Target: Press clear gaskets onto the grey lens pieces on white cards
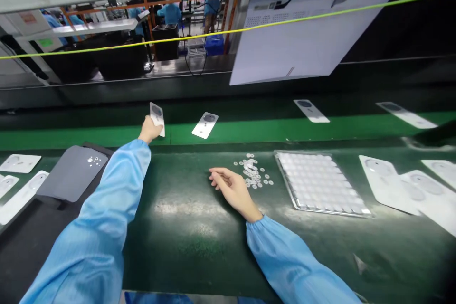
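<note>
Over the green belt, my left hand [149, 129] grips a thin white rectangular panel [157, 116] with a dark round part near its top. The panel is tilted up, held at its lower edge between thumb and fingers. My right hand [233, 189] hovers over or rests on the green work surface [185, 247], fingers loosely curled; I cannot make out anything in them. Beside its knuckles lies a loose pile of small round whitish discs [252, 173]. To the right of the pile is a clear tray [322, 183] filled with rows of white pieces.
Another white panel [205, 125] lies on the belt [249, 133], with more farther right. Overlapping white panels [413, 190] lie on the right, others at far left. A grey plate [73, 173] sits on a black holder. A yellow-green cord [199, 36] and a hanging white board [288, 38] cross above.
</note>
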`<state>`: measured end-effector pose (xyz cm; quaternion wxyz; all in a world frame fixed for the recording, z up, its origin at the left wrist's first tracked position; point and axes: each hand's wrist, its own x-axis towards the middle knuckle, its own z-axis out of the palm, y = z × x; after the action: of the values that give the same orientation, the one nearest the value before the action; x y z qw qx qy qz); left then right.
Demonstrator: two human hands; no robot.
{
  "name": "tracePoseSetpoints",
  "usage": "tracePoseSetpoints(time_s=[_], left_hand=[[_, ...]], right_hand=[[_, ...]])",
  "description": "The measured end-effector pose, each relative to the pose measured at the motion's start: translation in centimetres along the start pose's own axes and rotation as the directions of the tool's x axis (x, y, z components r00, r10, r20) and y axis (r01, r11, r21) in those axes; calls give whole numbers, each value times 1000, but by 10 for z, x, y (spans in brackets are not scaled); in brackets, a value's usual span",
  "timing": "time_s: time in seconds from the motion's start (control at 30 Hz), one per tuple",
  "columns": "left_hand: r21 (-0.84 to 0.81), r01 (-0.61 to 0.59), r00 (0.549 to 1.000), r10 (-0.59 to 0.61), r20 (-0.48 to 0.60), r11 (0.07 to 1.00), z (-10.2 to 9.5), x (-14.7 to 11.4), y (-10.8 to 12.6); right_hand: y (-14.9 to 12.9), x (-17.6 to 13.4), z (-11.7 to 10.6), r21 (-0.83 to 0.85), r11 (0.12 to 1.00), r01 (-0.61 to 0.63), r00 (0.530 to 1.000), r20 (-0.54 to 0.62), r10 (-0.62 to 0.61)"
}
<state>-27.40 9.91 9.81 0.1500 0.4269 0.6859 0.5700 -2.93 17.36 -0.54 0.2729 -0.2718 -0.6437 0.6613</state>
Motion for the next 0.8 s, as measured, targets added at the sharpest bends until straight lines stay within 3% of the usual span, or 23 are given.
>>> tracePoseSetpoints(time_s=[0.13, 0.23, 0.33, 0.4, 0.5, 0.8], left_hand=[[-85, 124, 981, -110, 159, 989, 36, -55, 2], [-187, 282, 921, -212, 326, 941, 58, -109, -2], [-350, 405, 900, -300, 317, 844, 64, -140, -5], [-480, 439, 897, -337, 287, 760, 64, -146, -7], [-624, 483, 874, -381, 302, 614, 66, -149, -13], [-649, 539, 820, -509, 261, 537, 76, -156, -19]], right_hand=[[-12, -6, 2, 129, 991, -23, 995, 98, 10], [-15, -21, 4, 100, 995, -29, 978, 208, 8], [-13, -42, 4, -26, 998, -66, 913, 402, 71], [-11, -52, 4, -90, 992, -83, 858, 500, 117], [-10, -56, 4, -125, 989, -84, 831, 539, 139], [-10, -54, 1, -202, 977, -61, 821, 547, 164]])
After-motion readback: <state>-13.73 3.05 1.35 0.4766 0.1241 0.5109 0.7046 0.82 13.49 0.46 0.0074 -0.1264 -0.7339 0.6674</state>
